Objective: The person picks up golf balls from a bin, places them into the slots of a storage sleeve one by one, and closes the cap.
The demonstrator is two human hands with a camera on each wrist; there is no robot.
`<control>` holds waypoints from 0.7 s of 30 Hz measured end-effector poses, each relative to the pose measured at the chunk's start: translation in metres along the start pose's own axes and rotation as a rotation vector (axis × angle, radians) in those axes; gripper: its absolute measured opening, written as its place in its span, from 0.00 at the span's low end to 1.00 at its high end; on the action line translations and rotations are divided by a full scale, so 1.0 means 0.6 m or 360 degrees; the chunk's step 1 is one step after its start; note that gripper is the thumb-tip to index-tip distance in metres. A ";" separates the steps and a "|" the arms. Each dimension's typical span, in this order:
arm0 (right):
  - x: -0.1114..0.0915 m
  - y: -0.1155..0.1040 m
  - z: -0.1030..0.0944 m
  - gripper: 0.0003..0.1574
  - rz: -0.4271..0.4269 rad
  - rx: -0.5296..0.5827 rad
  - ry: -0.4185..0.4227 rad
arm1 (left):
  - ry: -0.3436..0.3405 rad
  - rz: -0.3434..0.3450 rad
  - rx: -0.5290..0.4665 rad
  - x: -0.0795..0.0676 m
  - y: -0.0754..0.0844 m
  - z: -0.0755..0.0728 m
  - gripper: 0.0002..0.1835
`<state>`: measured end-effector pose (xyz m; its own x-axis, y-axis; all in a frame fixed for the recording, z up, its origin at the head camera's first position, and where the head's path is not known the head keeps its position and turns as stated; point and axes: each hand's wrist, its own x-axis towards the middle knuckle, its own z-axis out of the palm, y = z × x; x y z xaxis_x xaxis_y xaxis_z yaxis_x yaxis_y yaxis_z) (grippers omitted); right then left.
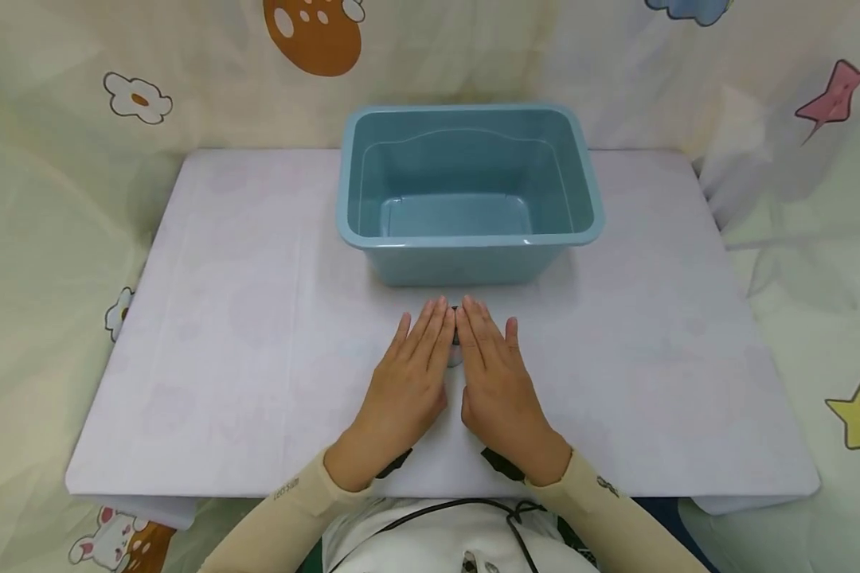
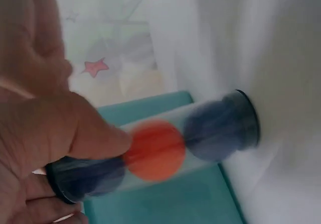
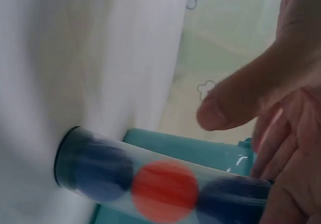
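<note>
A clear tube with dark end caps and two dark blue round shapes on either side of an orange one (image 2: 154,150) stands between the hands; in the head view only slivers of it show. My left hand (image 1: 410,388) has straight fingers along one side of the tube. In the left wrist view its thumb (image 2: 95,131) overlaps the tube, its fingers lying by the upper cap. My right hand (image 1: 503,391) mirrors it on the other side, fingers straight. The right wrist view shows its thumb (image 3: 235,101) apart from the tube and its fingers by the upper end.
An open light blue plastic bin (image 1: 466,263) stands on the white-covered table (image 1: 208,358), just beyond the fingertips. Patterned cloth (image 1: 57,239) hangs behind the table and along its sides. Part of the person's clothing with a dark cord (image 1: 466,503) shows at the near edge.
</note>
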<state>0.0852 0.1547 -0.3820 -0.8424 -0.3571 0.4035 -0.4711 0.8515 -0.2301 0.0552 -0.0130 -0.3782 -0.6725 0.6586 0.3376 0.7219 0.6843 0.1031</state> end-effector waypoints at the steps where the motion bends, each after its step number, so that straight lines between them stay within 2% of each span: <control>1: -0.003 -0.003 0.003 0.50 0.0004 -0.0012 0.0008 | 0.0013 -0.0014 0.0030 -0.003 0.004 0.004 0.41; 3: -0.010 -0.008 0.010 0.48 0.0002 -0.0017 0.0042 | 0.0049 -0.0031 0.0101 -0.010 0.012 0.009 0.37; 7: -0.016 -0.011 0.026 0.42 -0.0013 -0.0048 0.0134 | 0.0204 -0.0046 0.0375 -0.011 0.025 0.015 0.24; 10: -0.005 -0.006 0.034 0.40 -0.0014 -0.0093 0.0193 | 0.0304 -0.0086 0.0508 0.003 0.025 0.021 0.24; 12: 0.005 -0.001 0.035 0.42 -0.0019 -0.0113 0.0201 | 0.0291 -0.0108 0.0505 0.011 0.021 0.022 0.22; 14: 0.011 0.003 0.033 0.46 -0.0021 -0.0114 0.0165 | 0.0219 -0.0114 0.0424 0.014 0.016 0.023 0.26; 16: 0.012 0.008 0.028 0.50 -0.0003 -0.0024 0.0103 | 0.0151 -0.0107 0.0239 0.013 0.010 0.023 0.38; 18: 0.012 0.018 0.022 0.51 0.0038 0.0150 0.0026 | 0.0100 -0.0101 -0.0007 0.012 0.001 0.026 0.48; 21: 0.014 0.034 0.012 0.52 0.0139 0.0543 -0.0053 | 0.0102 -0.0101 -0.0317 0.010 -0.014 0.030 0.53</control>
<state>0.0667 0.1662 -0.3897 -0.8889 -0.3058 0.3412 -0.4523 0.7043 -0.5472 0.0421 -0.0091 -0.3941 -0.7103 0.5907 0.3827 0.7008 0.6441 0.3065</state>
